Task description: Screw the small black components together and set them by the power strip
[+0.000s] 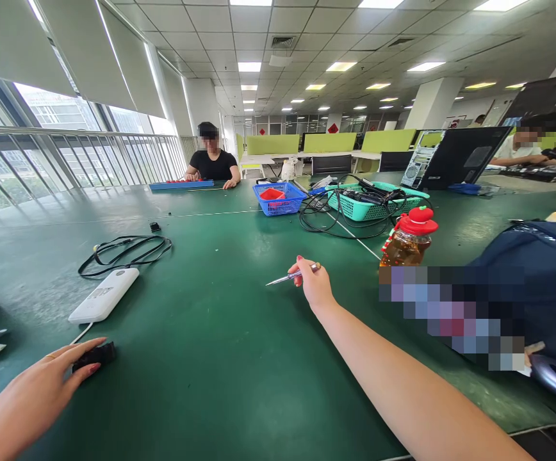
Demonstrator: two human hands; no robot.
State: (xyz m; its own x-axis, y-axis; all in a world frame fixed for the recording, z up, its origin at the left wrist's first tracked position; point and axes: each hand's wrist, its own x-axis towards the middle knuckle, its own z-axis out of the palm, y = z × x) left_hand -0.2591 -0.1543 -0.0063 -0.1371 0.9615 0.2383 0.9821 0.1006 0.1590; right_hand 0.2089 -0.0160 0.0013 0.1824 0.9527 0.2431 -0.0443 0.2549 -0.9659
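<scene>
My right hand (312, 282) is closed around a slim screwdriver (285, 278) with a clear handle, held just over the green tabletop (220, 358). Its pointed metal tip faces left. At the lower left, my left hand (50, 378) grips a small black block (96, 356) that rests on the table; the fingers cover part of it, and its exact kind does not show. Just beyond that hand lies a white power bank (105, 296) with a white cable running toward the hand.
A coiled black cable (127, 248) lies behind the power bank. Farther back are a blue basket (280, 206) and a teal basket (355, 210) of cables. To the right stand a red-lidded bottle (410, 240) and a dark bag (528, 275). A person (213, 163) sits across the table.
</scene>
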